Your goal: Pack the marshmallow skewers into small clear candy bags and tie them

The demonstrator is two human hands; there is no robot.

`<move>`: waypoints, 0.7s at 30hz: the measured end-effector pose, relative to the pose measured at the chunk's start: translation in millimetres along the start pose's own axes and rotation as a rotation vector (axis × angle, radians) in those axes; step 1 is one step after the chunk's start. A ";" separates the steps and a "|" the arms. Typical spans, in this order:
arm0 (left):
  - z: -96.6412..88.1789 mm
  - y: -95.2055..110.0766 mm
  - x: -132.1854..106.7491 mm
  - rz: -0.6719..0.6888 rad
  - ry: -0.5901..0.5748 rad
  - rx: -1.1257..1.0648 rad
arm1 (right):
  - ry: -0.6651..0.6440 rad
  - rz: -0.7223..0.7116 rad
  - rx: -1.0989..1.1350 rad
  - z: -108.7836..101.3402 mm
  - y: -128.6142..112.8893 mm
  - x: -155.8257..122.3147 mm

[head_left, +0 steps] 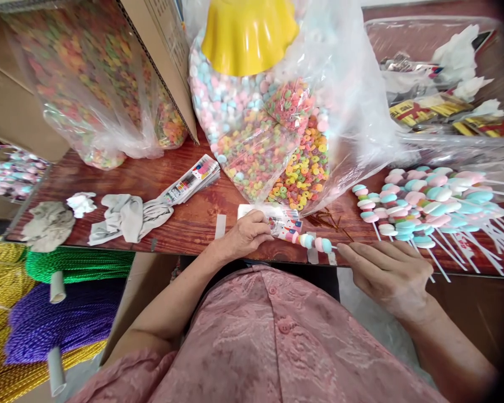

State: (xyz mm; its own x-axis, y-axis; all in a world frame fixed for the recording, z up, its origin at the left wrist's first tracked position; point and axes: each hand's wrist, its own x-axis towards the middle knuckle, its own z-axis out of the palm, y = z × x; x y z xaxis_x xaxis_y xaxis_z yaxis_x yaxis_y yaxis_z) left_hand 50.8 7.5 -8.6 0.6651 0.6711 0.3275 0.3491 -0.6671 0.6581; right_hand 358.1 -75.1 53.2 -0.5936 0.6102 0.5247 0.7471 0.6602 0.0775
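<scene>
My right hand (386, 274) pinches the stick end of a candy skewer (308, 240), threaded with pastel marshmallows and gummy rings. The skewer lies nearly level over the table's front edge, its far end at a printed clear wrapper (286, 217). Fingers of my left hand (252, 232) are closed at the near left edge of that wrapper. I cannot tell how far the skewer's tip is inside it. To the right lies a pile of similar skewers (428, 201), white sticks pointing toward the front and right.
Behind stands a big clear bag of marshmallows and gummy rings (252, 140) with a yellow scalloped bowl (250, 39). A carton (168, 50), stacked wrappers (191, 179), grey gloves (130, 215) and brown twist ties (330, 219) are around. Bead strands (67, 319) hang lower left; a clear bin (445, 134) stands right.
</scene>
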 end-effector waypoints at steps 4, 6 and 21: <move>1.0 0.1 -0.3 0.029 -0.008 0.033 | 0.029 0.187 0.231 3.6 -5.7 -2.5; 1.5 -0.3 -0.3 0.038 -0.008 0.042 | 0.039 0.256 0.293 5.0 -5.5 -4.4; 2.2 5.1 2.9 0.099 -0.010 0.003 | -0.003 0.077 0.134 18.9 -8.8 -4.8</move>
State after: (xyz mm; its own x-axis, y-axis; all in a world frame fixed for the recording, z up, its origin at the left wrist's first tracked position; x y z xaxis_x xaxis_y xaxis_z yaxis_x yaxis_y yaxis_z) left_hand 55.9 5.3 -5.9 0.7032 0.5985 0.3838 0.2831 -0.7309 0.6210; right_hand 348.7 -75.5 33.9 -0.5371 0.6627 0.5218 0.7440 0.6637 -0.0770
